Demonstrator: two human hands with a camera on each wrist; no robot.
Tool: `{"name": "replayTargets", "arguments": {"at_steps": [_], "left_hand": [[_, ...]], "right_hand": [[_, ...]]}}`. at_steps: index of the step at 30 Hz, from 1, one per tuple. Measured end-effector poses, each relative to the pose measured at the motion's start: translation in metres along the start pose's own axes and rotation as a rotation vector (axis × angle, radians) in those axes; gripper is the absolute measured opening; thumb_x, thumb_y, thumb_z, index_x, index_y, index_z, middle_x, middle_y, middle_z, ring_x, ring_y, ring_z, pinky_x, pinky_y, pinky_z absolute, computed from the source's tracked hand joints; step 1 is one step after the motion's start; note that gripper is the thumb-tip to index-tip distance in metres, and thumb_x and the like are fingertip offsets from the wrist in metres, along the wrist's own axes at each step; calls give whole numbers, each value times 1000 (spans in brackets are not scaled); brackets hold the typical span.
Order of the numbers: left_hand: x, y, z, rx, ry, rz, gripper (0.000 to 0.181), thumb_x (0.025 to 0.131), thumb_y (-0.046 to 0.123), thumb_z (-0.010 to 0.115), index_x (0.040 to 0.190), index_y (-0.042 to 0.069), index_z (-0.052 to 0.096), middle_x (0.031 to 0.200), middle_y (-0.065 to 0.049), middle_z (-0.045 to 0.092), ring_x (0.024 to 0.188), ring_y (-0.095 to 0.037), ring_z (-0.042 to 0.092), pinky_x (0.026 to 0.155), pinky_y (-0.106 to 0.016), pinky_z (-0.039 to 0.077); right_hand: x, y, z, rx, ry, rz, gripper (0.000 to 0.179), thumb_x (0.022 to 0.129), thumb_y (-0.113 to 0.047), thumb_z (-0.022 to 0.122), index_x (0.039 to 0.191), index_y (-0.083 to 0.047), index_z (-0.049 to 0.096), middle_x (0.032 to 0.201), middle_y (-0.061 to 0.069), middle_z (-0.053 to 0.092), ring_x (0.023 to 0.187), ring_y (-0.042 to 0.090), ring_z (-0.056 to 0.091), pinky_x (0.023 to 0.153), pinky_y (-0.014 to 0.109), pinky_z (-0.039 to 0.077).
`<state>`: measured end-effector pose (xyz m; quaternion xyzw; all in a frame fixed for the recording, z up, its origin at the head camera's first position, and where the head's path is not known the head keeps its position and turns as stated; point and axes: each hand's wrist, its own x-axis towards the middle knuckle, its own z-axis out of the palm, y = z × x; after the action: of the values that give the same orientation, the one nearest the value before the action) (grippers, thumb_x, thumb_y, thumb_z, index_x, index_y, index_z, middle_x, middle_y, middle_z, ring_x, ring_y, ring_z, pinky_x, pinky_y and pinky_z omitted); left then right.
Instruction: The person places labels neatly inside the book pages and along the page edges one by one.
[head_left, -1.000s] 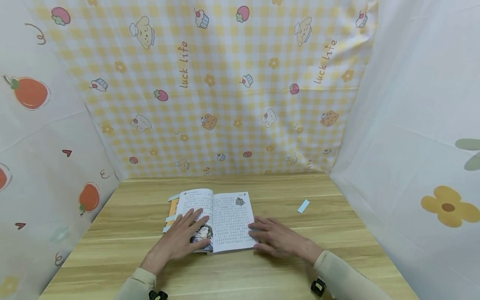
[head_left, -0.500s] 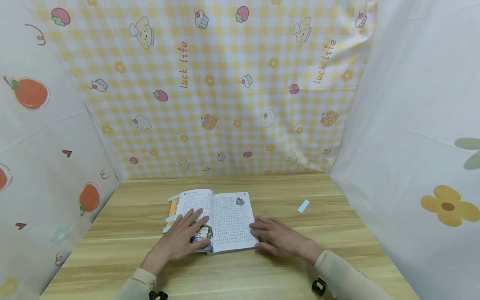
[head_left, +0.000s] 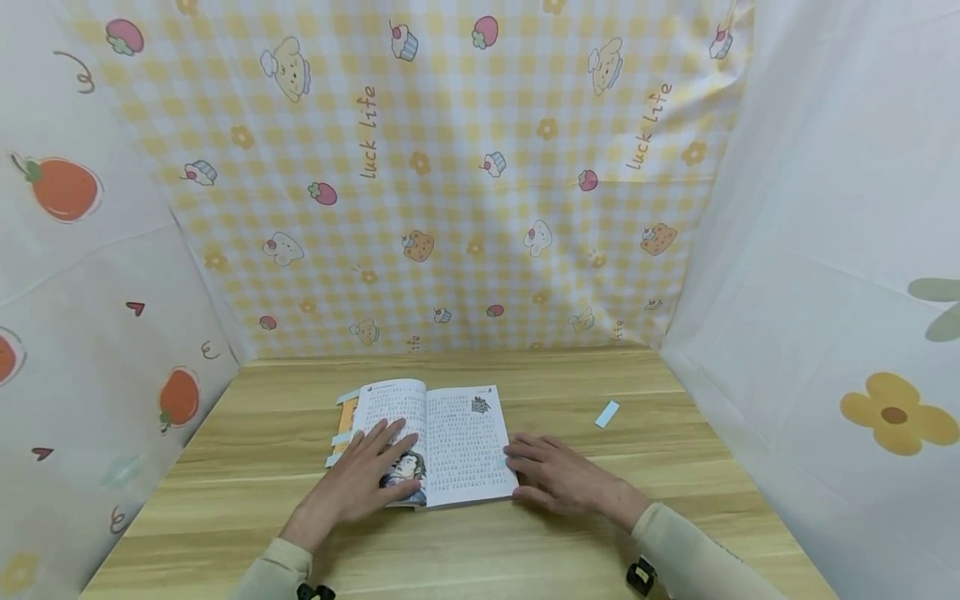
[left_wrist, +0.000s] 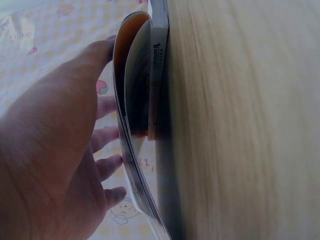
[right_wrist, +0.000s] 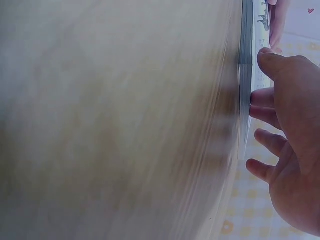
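Note:
An open book (head_left: 465,442) lies on the wooden table, printed text on both pages. A drawn portrait (head_left: 406,473) shows at the lower left page, partly covered by my left hand (head_left: 363,475), which rests there with spread fingers. In the left wrist view that side of the book (left_wrist: 159,65) bows up off the table. My right hand (head_left: 555,477) is at the right page's outer edge, fingertips touching it, fingers relaxed and slightly apart. A small pale blue sticky tab (head_left: 502,463) shows on the page beside those fingertips.
Several pale blue tabs (head_left: 341,437) stick out from the book's left side, over an orange cover flap (head_left: 347,412). One loose pale blue strip (head_left: 607,414) lies on the table (head_left: 570,375) to the right. Patterned cloth (head_left: 450,208) hangs behind and at both sides.
My right hand has slid slightly right, off the page toward its edge, uncovering the small blue tab. My left hand stays in place on the left page.

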<state>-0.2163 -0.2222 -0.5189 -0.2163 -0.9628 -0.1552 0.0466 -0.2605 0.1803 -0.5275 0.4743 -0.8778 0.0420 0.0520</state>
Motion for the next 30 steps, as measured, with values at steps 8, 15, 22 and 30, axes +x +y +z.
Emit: {"name": "replayTargets", "arguments": {"at_steps": [8,15,22,30], "left_hand": [[-2,0,-1,-2,7,9,75,111,61,64,170,16,52,183,-18,40,171,-51,32,135,-80,28],[-3,-1,1,0,50,21,75,113,56,64,171,12,50,183,-20,39,170,-52,34,136,-78,29],[-4,-3,2,16,91,11,77,112,58,64,171,10,50,183,-20,38,171,-51,34,137,-77,29],[-6,-5,1,64,167,-58,76,111,57,67,170,11,52,181,-21,42,169,-51,37,133,-79,34]], "right_hand": [[-2,3,4,-1,43,6,57,118,-49,57,158,-9,64,169,11,61,162,38,53,130,62,49],[-3,8,5,51,76,24,59,117,-46,60,164,-10,58,168,14,61,162,43,51,132,65,46],[-2,11,-1,50,91,24,58,118,-44,60,164,-9,57,168,15,60,162,45,51,130,66,48],[0,16,-5,48,152,-7,52,117,-40,62,159,-8,62,160,15,67,157,46,56,128,64,51]]}}
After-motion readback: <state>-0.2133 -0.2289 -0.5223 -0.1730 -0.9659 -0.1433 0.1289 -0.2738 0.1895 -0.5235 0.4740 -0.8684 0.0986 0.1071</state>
